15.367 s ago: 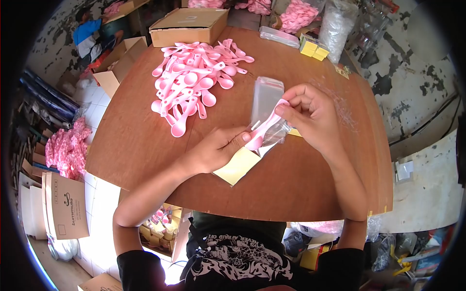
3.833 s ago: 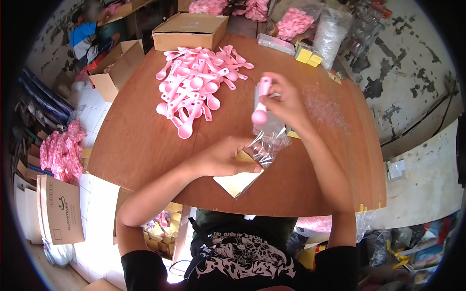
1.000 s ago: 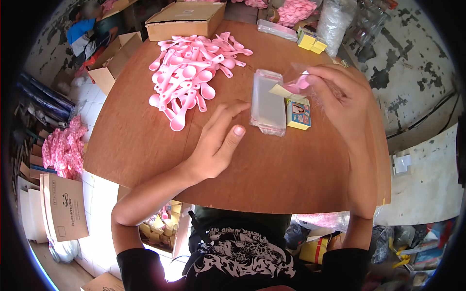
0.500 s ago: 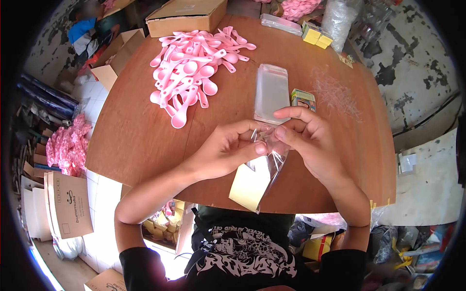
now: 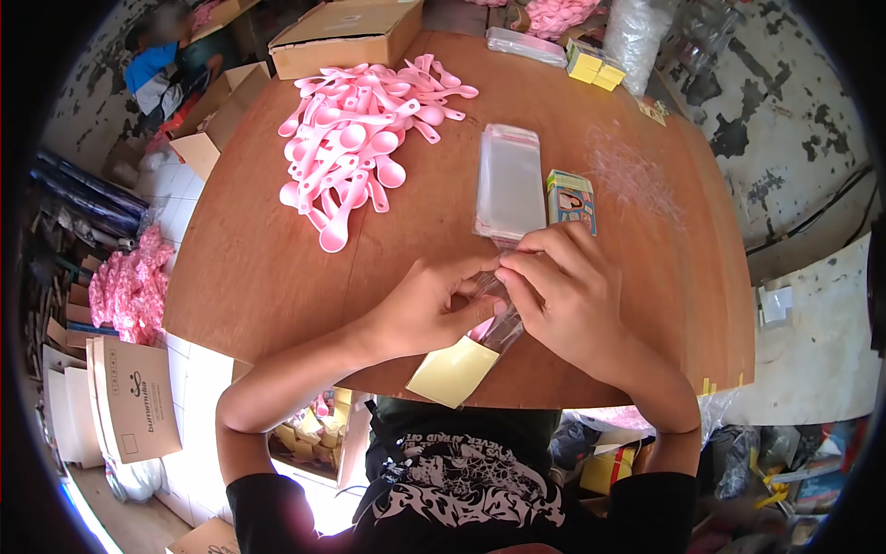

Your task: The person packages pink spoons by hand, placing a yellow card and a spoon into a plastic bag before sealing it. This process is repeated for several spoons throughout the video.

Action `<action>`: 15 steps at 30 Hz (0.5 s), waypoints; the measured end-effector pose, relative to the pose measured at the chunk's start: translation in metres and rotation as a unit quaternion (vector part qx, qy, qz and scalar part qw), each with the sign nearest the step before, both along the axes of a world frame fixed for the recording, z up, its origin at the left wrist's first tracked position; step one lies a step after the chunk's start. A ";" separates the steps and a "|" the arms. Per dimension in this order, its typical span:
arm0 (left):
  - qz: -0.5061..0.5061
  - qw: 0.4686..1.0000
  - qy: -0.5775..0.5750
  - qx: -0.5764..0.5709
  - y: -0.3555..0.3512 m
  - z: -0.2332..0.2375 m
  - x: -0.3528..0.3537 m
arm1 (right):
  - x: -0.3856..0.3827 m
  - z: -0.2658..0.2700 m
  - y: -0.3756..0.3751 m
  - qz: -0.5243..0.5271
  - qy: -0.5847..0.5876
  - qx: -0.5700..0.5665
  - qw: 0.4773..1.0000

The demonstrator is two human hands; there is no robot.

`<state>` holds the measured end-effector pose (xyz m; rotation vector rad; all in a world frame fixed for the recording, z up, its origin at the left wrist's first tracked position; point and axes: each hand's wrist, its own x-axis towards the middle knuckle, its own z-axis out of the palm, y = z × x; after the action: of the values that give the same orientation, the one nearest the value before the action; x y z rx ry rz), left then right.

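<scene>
Over the near edge of the table, my left hand grips a clear plastic bag between thumb and fingers. A pale yellow card sits in the bag's lower end, and a bit of something pink shows beside my left thumb; its shape is mostly hidden. My right hand pinches the upper end of the bag, close to the left fingertips. Just beyond the hands lie a stack of clear bags and a small printed box.
Pink measuring spoons are heaped on the table's far left, before a cardboard box. Thin plastic strips lie at right. Yellow packs stand at the far edge. Another person is at the upper left.
My right fingers, spread apart before, have closed in on the bag's upper end. The bag's lower end with the card has swung left, and something pink now shows inside.
</scene>
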<state>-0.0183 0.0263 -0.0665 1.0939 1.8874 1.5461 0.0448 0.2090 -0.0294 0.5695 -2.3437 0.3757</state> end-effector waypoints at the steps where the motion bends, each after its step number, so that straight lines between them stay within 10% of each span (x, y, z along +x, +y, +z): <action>1: -0.009 1.000 0.013 0.004 0.000 0.001 0.000 | 0.001 -0.001 -0.001 -0.008 0.009 0.018 1.000; 10: -0.009 0.996 0.085 0.028 0.003 -0.006 0.004 | -0.002 -0.017 -0.004 -0.049 0.072 0.122 0.989; 15: -0.019 0.995 0.086 0.047 0.001 0.003 0.005 | -0.007 -0.014 0.006 -0.026 0.022 -0.015 0.999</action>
<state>-0.0128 0.0273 -0.0632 1.3353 1.9097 1.5775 0.0374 0.2154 -0.0438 0.4959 -2.3019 0.3686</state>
